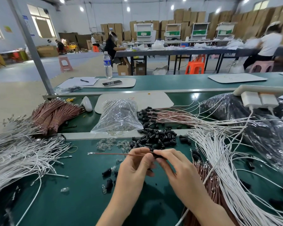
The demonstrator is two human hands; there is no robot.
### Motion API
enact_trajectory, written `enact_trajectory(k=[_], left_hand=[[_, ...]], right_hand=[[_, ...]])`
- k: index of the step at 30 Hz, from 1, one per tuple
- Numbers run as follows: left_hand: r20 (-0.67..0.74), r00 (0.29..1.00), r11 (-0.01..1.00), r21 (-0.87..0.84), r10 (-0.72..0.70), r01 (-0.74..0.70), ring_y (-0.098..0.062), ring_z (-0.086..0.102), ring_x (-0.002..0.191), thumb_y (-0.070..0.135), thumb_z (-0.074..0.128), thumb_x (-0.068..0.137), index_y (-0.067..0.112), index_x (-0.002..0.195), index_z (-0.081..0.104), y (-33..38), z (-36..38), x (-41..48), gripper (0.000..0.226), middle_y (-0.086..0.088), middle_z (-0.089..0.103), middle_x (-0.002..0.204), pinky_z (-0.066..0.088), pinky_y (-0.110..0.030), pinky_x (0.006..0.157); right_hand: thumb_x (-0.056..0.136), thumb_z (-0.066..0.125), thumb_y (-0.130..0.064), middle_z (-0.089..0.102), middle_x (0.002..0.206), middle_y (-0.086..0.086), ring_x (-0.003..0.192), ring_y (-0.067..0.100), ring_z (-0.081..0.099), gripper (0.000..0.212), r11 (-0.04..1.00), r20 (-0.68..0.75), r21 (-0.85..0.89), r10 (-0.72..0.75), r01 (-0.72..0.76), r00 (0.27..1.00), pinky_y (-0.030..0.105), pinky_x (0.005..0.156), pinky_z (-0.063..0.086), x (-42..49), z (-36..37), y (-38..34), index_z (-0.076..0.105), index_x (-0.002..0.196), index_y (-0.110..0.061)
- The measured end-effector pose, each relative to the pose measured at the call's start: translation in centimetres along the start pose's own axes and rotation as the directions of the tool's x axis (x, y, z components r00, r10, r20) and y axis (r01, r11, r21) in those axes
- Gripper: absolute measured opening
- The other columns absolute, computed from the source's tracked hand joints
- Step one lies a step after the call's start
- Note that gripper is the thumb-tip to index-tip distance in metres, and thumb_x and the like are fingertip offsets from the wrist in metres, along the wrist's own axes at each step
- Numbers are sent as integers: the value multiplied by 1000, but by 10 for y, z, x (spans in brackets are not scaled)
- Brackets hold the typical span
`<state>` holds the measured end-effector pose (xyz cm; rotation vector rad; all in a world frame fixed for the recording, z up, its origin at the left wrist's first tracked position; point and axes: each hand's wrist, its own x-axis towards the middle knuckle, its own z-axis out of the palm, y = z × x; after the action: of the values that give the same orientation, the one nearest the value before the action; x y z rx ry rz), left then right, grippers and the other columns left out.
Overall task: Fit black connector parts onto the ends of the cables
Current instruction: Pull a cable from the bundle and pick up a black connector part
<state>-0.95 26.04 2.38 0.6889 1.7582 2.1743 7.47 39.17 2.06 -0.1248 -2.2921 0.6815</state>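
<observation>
One brown cable (108,154), pinched in our left hand (134,164), meets the black connector (157,155) our right hand (176,168) grips (mid-frame); next we likely need a straight, aligned push.

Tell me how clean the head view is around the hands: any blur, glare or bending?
Head view: left hand, right hand, brown cable and black connector are fairly sharp and evenly lit; the right edge smears, blurring the person in white; ceiling lights glare on the clear bag; the wide lens leans the grey pole.
</observation>
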Motion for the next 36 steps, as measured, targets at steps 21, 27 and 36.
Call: enact_trajectory(k=[21, 27, 36], left_hand=[[-84, 987, 986, -107, -136, 126, -21, 69, 69, 29, 66, 88, 2, 97, 68, 4, 3, -1, 29, -10, 74, 82, 59, -28, 62], [-117, 985, 986, -125, -125, 110, -18, 68, 66, 28, 67, 87, 2, 97, 68, 7, -4, 2, 29, -9, 73, 80, 59, -27, 62], [-10, 993, 985, -125, -119, 117, -22, 68, 65, 39, 61, 90, 6, 103, 65, 7, 2, -2, 36, -13, 73, 82, 58, -29, 59]], right_hand=[[99, 61, -26, 70, 106, -13, 99, 3, 54, 22, 940, -70, -304, -186, 157, 980, 26, 92, 45, 2, -1, 2, 72, 117, -22], [99, 59, -25, 68, 107, -13, 90, 6, 60, 24, 948, -67, -282, -170, 145, 983, 26, 82, 48, 3, -5, 0, 72, 118, -22], [98, 65, -14, 69, 108, -3, 95, 13, 64, 23, 942, -154, -280, -236, 186, 960, 29, 87, 52, 11, -22, -1, 71, 120, -13]])
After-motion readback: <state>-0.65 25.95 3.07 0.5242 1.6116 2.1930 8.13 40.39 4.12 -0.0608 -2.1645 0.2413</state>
